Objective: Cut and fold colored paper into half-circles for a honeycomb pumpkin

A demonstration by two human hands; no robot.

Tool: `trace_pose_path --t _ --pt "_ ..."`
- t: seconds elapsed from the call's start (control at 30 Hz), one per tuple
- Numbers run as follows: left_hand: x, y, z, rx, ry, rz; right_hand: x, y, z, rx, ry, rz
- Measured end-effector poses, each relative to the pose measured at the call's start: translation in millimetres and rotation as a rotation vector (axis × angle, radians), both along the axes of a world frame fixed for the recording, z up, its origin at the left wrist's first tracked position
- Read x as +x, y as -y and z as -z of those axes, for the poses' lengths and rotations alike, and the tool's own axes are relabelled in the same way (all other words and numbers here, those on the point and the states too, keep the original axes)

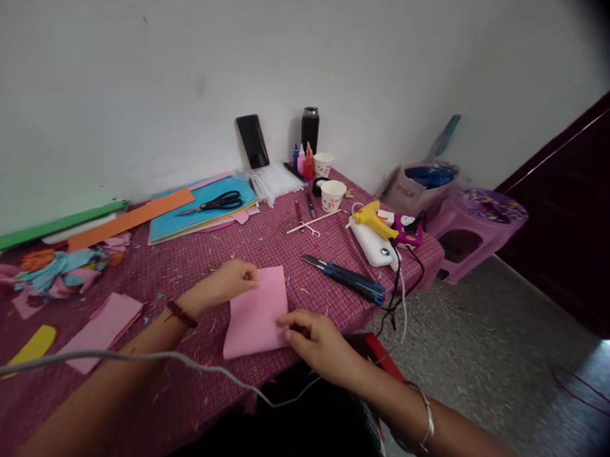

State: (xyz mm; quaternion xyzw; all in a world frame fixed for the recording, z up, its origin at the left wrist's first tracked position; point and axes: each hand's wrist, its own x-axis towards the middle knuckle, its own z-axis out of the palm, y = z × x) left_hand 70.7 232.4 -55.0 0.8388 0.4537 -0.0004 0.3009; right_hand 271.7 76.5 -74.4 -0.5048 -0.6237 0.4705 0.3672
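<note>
A pink craft sheet (256, 313) lies on the checked tablecloth in front of me, bent over at its left side. My left hand (232, 280) rests at its upper left edge, fingers curled in and closed on it. At the right edge, my right hand (317, 340) has the sheet between thumb and forefinger. Just beyond the sheet, to the right, are blue-black box cutters (350, 281) lying together. Left of my left forearm sit stacked pink strips (104, 328) and a yellow piece (36, 348).
Black scissors (218, 203) lie on coloured sheets (172, 225). A yellow glue gun (375, 219) rests on a white device (377, 248) near the right edge, cords hanging down. Paper cups (332, 197) and a black bottle (310, 127) stand behind. A grey cable (180, 357) crosses my left forearm.
</note>
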Motion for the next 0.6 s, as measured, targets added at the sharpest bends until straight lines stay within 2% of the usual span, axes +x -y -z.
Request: trace_pose_path --t 0.07,0.17,0.33,0.6 --pt "-0.6 -3.7 0.8 -0.032 -0.006 -0.005 1.4 -5.9 -1.3 -0.082 -0.011 -0.017" --pt "2.4 -8.0 -5.9 -0.053 -0.015 -0.007 3.3 -12.9 -1.2 -0.168 -0.007 -0.037" --pt "9.1 -14.7 -18.4 -0.057 -0.001 0.022 5.2 -19.2 -1.6 -0.219 0.019 -0.065" --pt "12.8 -26.1 -7.5 -0.067 -0.103 0.046 6.7 -22.4 -7.2 -0.243 0.041 -0.07"
